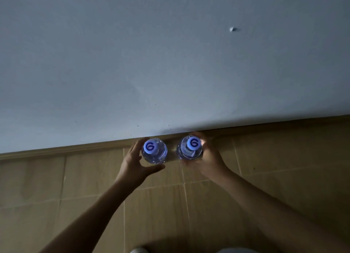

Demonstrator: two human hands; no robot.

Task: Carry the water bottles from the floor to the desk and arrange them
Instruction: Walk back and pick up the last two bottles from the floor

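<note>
left bottle (pixel 154 151): clear glossy plastic, smooth white cap; right bottle (pixel 190 148): same clear glossy plastic, smooth white cap; floor (pixel 75 186): tan tiles, smooth, faint sheen, pale grout lines; wall (pixel 170 54): matt painted plaster, slightly uneven; skirting (pixel 66 150): tan, smooth

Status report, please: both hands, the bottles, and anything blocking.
Left hand cupped around left bottle, thumb under it. Right hand gripping right bottle. Both upright on the floor by the wall. Nothing in the way.
</note>
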